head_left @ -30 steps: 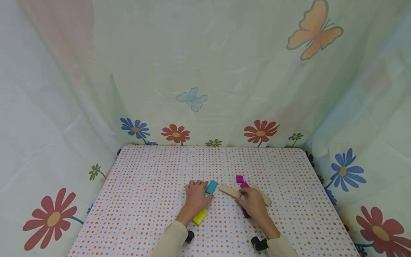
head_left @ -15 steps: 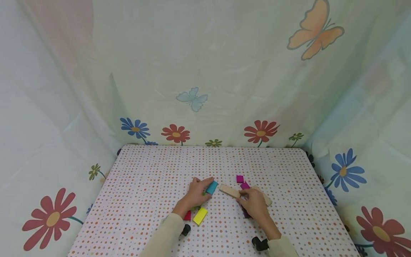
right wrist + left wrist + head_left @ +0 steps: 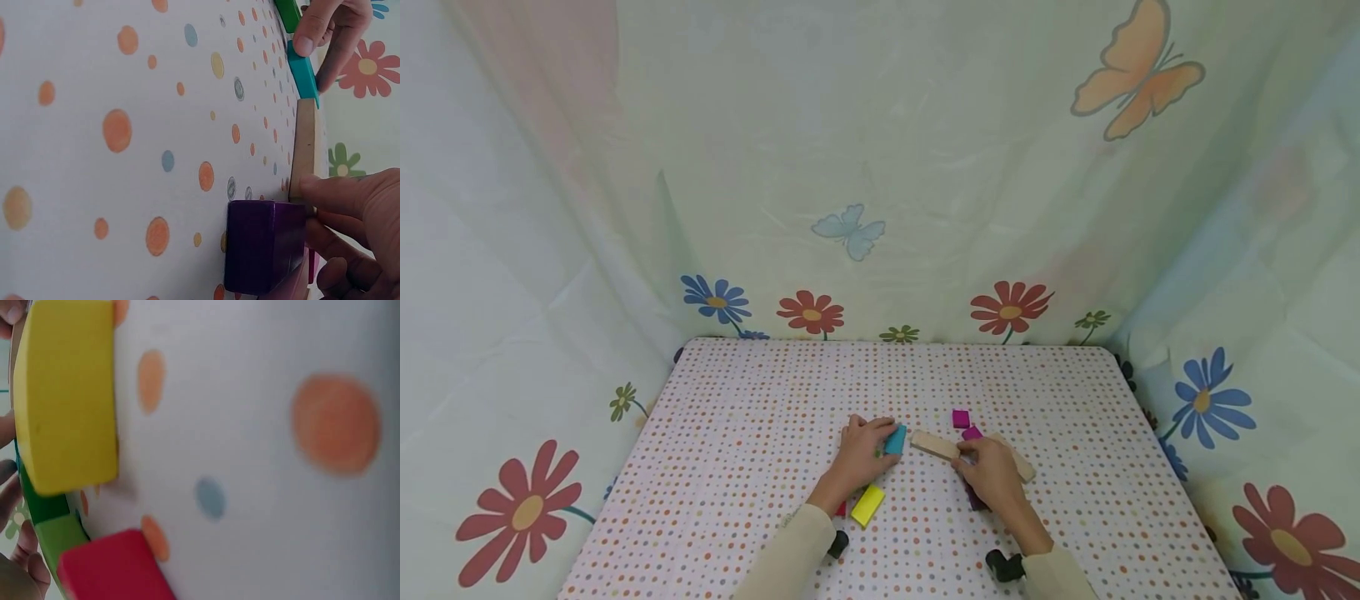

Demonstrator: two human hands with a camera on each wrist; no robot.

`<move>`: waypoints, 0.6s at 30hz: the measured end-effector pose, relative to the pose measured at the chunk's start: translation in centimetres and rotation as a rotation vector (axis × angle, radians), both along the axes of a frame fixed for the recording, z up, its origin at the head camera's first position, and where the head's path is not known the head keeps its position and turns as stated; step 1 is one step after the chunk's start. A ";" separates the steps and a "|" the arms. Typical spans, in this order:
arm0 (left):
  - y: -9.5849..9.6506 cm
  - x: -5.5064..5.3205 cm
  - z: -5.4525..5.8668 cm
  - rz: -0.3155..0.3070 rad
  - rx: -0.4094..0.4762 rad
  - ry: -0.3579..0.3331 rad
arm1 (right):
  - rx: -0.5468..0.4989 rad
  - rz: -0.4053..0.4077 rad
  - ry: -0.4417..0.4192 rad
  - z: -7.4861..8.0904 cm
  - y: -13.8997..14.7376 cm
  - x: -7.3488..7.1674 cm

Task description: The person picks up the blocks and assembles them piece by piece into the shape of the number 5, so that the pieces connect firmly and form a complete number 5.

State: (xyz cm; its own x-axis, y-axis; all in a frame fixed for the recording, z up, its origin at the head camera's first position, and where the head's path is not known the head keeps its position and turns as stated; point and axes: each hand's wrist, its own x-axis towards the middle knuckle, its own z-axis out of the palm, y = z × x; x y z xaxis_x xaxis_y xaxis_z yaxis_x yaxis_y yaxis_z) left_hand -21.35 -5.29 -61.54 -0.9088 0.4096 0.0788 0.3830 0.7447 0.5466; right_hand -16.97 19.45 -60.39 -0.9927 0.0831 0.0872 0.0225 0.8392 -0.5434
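On the dotted table, my left hand [image 3: 859, 454] pinches a turquoise block [image 3: 895, 440] between thumb and fingers. The right wrist view shows that thumb on the near side of the turquoise block [image 3: 302, 74]. My right hand [image 3: 994, 477] grips the right end of a plain wooden block [image 3: 934, 445], its thumb on the near face. The wooden block's other end lies close to the turquoise one. A dark purple block [image 3: 262, 247] sits just below the right hand. Under the left wrist are a yellow block [image 3: 69, 394], a red block [image 3: 119, 569] and a light green block [image 3: 61, 536].
Two magenta blocks [image 3: 960, 418] lie beyond the right hand. Another plain wooden block [image 3: 1022, 465] is partly hidden behind it. A flowered curtain [image 3: 880, 167] surrounds the polka-dot table [image 3: 760, 400] at the back and sides.
My left hand has turned and closed round the turquoise block, which has tilted slightly. The yellow block and part of the red one have come into sight. My right hand has hardly moved.
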 end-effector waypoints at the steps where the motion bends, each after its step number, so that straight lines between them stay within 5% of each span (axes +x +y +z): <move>1: 0.1 0.1 -0.1 0.007 0.000 0.010 | 0.000 0.001 0.001 -0.1 0.0 -0.1; 18: 0.2 0.6 0.4 0.032 -0.041 0.006 | -0.006 0.037 0.024 -0.2 -0.5 -1.0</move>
State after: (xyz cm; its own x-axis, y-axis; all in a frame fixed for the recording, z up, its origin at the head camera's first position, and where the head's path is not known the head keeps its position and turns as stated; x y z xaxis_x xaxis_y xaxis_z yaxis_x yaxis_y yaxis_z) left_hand -20.78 -5.06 -61.15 -0.9212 0.3829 0.0685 0.3617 0.7784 0.5131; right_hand -18.00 19.00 -60.54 -0.9927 0.0474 0.1105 -0.0212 0.8359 -0.5485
